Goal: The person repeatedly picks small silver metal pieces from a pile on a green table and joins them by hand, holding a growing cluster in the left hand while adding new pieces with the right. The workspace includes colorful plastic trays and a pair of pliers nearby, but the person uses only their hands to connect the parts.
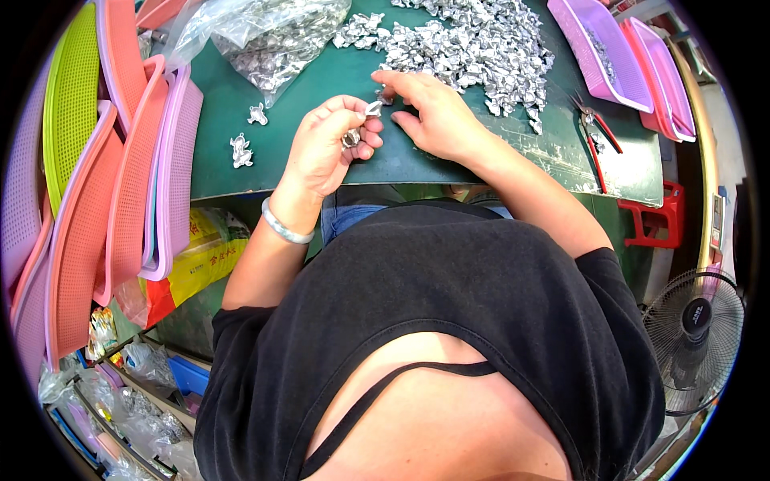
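My left hand [329, 143] is closed over the near edge of the green table. A small silver metal figure [373, 109] is pinched between its thumb and forefinger. Another shiny metal piece [350, 139] shows against its curled fingers. Just to the right, my right hand [433, 114] has its thumb and forefinger apart. A small grey metal piece [386, 98] shows in the gap beside these fingers; whether they touch it I cannot tell. Two loose silver figures [241, 151] [257, 114] lie on the table left of my left hand.
A big heap of silver figures [481, 52] covers the table's far side, beside a clear plastic bag [277, 48] of more pieces. Red-handled pliers [593, 140] lie at right near a purple basket [601, 56]. Stacked plastic baskets [132, 176] stand left; a fan [695, 341] is lower right.
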Demonstrator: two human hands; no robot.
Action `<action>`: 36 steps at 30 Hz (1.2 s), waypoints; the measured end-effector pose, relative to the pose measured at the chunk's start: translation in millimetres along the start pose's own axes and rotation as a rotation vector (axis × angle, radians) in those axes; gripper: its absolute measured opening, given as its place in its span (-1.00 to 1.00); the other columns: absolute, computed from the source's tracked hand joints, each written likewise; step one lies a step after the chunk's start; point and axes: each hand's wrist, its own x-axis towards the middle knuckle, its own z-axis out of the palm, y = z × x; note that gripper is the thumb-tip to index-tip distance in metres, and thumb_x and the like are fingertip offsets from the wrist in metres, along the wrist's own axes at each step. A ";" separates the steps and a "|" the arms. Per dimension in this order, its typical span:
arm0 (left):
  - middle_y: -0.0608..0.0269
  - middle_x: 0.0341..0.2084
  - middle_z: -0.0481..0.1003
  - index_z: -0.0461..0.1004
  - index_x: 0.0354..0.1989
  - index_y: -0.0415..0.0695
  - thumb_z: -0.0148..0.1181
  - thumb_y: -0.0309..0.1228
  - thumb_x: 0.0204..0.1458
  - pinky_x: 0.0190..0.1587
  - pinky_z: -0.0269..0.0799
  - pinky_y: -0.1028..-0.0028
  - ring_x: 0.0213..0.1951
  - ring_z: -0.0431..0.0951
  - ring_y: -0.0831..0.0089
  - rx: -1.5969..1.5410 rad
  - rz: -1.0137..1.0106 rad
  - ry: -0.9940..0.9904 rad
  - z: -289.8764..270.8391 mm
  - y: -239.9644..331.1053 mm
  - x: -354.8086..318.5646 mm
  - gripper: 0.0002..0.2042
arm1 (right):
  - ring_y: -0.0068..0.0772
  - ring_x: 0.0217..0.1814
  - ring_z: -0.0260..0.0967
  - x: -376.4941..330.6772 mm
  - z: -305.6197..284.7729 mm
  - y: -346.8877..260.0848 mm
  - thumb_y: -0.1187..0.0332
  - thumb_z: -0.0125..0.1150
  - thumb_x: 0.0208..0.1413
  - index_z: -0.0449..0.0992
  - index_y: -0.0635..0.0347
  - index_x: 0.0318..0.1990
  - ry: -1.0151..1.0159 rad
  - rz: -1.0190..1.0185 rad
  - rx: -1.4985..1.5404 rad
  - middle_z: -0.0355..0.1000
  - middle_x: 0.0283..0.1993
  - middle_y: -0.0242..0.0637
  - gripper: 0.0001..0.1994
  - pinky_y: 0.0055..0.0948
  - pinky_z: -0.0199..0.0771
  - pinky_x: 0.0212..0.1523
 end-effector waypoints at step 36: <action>0.29 -0.64 0.36 0.40 -0.48 -0.22 0.02 -0.43 -0.01 -0.66 0.16 0.68 -0.67 0.30 0.59 0.074 -0.055 0.074 7.8 -3.9 5.8 -0.88 | -0.38 -0.32 0.32 -2.6 -5.1 -12.7 0.65 0.13 -0.20 0.21 0.05 0.10 0.187 -0.067 0.131 0.35 -0.27 -0.29 -0.39 -0.43 0.38 -0.29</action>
